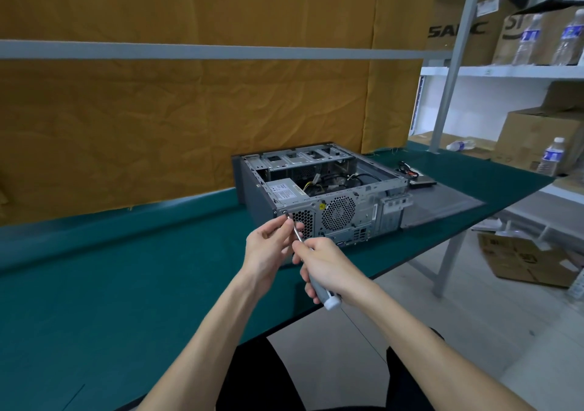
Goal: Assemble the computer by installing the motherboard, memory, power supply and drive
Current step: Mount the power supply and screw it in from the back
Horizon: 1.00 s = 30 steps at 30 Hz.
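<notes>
The open grey metal computer case (319,189) lies on my green table (110,284), power supply (282,191) inside. My right hand (325,265) grips the grey-handled screwdriver (316,279); left hand (268,246) fingers pinch its shaft by the rear corner screw (285,212).

The computer case (319,189), grey metal, lies on its side on the green tabletop (126,268) with its open side up and its perforated rear panel toward the person. Inside, at the case's 9 o'clock side, sits the power supply (282,189), a silver box with a white label, yellow and black cables trailing toward 3 o'clock. The screwdriver (311,263), grey-handled, points its tip toward 11 o'clock at the rear panel's upper left corner.
</notes>
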Motion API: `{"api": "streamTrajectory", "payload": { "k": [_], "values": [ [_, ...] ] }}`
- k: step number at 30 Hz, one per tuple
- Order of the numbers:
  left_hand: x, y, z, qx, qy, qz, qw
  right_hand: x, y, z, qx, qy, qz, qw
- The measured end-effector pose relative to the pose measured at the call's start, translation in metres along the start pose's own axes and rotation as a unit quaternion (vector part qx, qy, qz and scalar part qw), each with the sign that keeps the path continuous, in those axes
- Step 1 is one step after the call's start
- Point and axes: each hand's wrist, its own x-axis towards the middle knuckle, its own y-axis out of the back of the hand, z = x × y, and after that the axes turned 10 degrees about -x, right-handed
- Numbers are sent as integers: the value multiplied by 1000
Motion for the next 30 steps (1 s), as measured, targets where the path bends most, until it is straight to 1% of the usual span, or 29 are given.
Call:
{"api": "streamTrajectory", "payload": {
  "k": [5,16,21,27,29,30],
  "values": [
    [5,-5,-1,16,-6,27,999,8,0,-2,-5,-16,-3,1000],
    [10,-2,-6,20,-5,39,999,10,1,2,-7,-19,-8,1000],
    [11,2,-5,38,-14,27,999,11,-3,4,-3,-12,13,1000],
    [13,-1,-3,30,-4,36,999,10,-2,-1,-11,-34,1,999],
    [13,-4,-1,24,6,48,999,9,2,-5,11,-50,-13,999],
    [13,-5,0,18,11,55,998,9,5,-7,44,-60,-27,997]
  ]
}}
